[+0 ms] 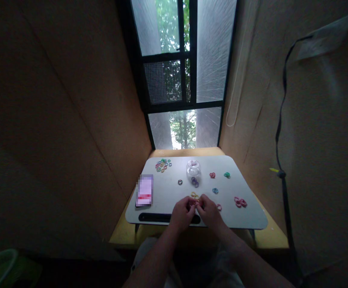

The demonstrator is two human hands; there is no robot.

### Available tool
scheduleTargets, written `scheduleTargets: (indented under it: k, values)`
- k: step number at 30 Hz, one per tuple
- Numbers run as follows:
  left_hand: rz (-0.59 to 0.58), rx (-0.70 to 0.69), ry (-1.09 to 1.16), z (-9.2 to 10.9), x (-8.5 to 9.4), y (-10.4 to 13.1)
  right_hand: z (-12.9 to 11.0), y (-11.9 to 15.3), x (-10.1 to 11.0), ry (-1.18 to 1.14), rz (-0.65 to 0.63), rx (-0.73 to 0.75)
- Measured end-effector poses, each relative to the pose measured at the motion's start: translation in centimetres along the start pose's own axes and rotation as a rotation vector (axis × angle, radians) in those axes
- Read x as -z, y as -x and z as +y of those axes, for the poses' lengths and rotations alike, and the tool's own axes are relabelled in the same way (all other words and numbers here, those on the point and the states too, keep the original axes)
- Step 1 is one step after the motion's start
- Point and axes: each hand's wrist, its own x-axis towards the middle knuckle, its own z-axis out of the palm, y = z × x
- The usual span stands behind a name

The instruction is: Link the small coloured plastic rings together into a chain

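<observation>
My left hand and my right hand meet near the front edge of the white lap table. Between their pinched fingertips is a small red ring that looks like a hair tie, partly covered by the fingers. Just beyond it lie yellow rings. A pink ring rests close to the right hand's outer side. Purple rings sit farther back, in front of a clear round jar. One dark ring is to their left.
A mixed pile of coloured rings occupies the back left, above a phone. On the right are small clusters: red, green, blue and pink. A black slot runs along the front. Walls and a window surround the table.
</observation>
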Motion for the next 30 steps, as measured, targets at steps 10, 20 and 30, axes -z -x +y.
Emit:
scheduleTargets:
  k: [10, 20, 30]
  values:
    - [-0.009, -0.012, 0.03, -0.19, 0.04, -0.09, 0.41, -0.04, -0.26, 0.028, -0.016, 0.028]
    - [0.005, -0.01, 0.058, 0.01, 0.17, 0.07, 0.83, -0.15, -0.42, 0.049, 0.018, 0.067]
    - [0.004, -0.039, 0.068, 0.1, 0.41, 0.14, 0.63, -0.14, -0.4, 0.052, 0.038, 0.073]
